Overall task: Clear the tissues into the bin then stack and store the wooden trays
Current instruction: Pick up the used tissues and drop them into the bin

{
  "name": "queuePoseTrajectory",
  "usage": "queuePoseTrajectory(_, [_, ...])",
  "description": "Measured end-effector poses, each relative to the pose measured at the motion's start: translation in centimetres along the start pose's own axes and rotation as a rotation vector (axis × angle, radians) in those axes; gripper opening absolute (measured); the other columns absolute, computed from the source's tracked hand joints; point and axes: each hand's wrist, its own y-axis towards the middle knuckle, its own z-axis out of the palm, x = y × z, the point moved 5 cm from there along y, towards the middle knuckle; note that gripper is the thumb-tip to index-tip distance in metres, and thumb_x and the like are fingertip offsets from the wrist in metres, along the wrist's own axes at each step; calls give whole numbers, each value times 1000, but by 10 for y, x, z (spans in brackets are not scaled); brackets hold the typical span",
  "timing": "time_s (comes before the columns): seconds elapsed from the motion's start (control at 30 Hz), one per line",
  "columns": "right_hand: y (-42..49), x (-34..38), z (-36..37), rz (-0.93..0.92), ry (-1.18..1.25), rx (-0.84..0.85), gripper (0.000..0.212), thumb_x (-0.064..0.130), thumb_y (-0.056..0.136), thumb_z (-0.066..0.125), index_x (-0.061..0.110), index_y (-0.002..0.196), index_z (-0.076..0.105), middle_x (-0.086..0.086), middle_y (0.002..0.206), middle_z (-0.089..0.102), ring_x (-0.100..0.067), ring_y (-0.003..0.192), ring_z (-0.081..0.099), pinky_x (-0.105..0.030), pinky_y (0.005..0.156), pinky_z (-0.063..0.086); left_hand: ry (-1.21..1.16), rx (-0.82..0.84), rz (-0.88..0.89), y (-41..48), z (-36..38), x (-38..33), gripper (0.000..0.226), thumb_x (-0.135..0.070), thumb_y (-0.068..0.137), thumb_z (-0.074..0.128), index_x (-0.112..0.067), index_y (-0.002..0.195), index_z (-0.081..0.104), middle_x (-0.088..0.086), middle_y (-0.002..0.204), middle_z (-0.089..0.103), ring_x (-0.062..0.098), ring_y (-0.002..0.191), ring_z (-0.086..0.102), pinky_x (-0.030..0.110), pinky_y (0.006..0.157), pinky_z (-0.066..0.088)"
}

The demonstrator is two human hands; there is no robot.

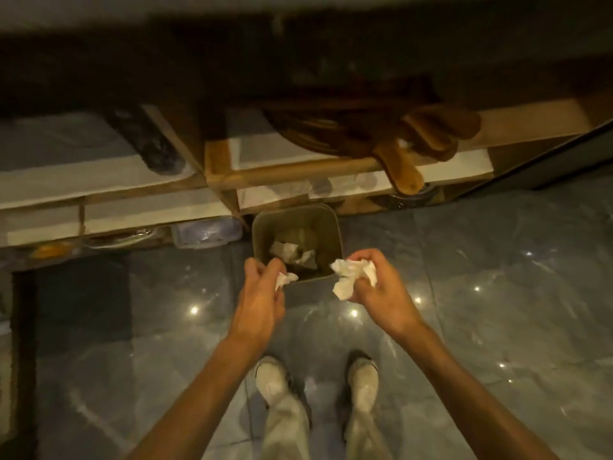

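Note:
A small square bin stands on the floor against the shelf unit, with crumpled tissues lying inside. My left hand hovers over the bin's near left corner, shut on a small white tissue. My right hand is at the bin's near right corner, shut on a larger crumpled tissue. Wooden trays with handles lie stacked on a shelf above the bin, their handles jutting over the shelf edge.
A wooden shelf unit with white shelf liners spans the back. Plastic containers and glassware sit on its lowest level. Glossy grey floor tiles lie all around. My feet in white shoes stand just behind the bin.

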Motion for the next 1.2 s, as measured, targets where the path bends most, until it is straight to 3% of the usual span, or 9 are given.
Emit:
queuePoseTrajectory(0.1, [45,-43,13,0,22,13,40,-10,88,44,28,88,57,-8,100,61,-24,84,64,-35,63,60,-38,-7,23,34,49,31,19,-1,88,55,-14,102,57,4,107,47,15,86,50,24,75,37])
queuePoseTrajectory(0.23, [92,-86,35,-22,-20,36,38,-6,82,50,25,104,53,-5,117,44,-15,95,52,-34,82,47,-62,8,-7,66,98,66,12,-5,88,57,-10,97,64,11,94,62,31,86,62,25,72,39])
queuePoseTrajectory(0.33, [118,-118,55,-48,-181,54,48,-9,82,49,20,119,47,-3,122,27,-19,107,44,-28,94,38,-11,39,-187,85,128,92,28,-18,88,53,-24,115,50,12,119,49,34,90,56,29,76,36])
queuePoseTrajectory(0.47, [131,-159,76,-116,-374,138,56,-10,88,50,15,137,38,-12,141,20,-27,125,37,-13,97,23,43,204,-278,98,158,129,48,-24,97,44,-23,142,25,15,148,23,36,126,41,31,94,33])
queuePoseTrajectory(0.57, [140,-172,75,-118,-413,115,41,7,94,58,13,133,49,-12,143,32,-27,120,48,-11,93,32,47,74,-233,111,146,140,52,-2,93,48,-8,144,35,23,146,28,39,129,38,34,103,33])
queuePoseTrajectory(0.67, [156,-171,71,-54,-253,-3,32,16,89,68,13,120,62,-3,117,57,-23,102,63,-8,76,45,-48,-51,-180,125,130,145,51,9,88,53,-7,136,50,26,136,40,40,121,48,32,102,37])
queuePoseTrajectory(0.93, [191,-156,100,-251,-609,54,44,2,89,56,17,130,55,-13,130,48,-24,106,52,-29,85,42,-14,-106,-12,151,140,141,42,3,88,56,-7,128,54,23,128,45,40,114,51,36,99,41])
queuePoseTrajectory(1.07, [204,-171,121,-148,-735,257,79,15,90,64,29,153,19,-9,159,14,-31,145,19,-38,117,23,127,144,-36,160,162,148,68,-13,92,59,-23,151,27,15,157,17,34,145,19,40,118,20])
queuePoseTrajectory(1.2, [205,-175,121,-111,-844,306,92,36,88,66,35,153,1,-3,163,-7,-28,149,-7,-43,121,7,304,204,21,160,164,147,70,-27,95,55,-30,153,16,6,164,-2,29,150,-7,45,122,4])
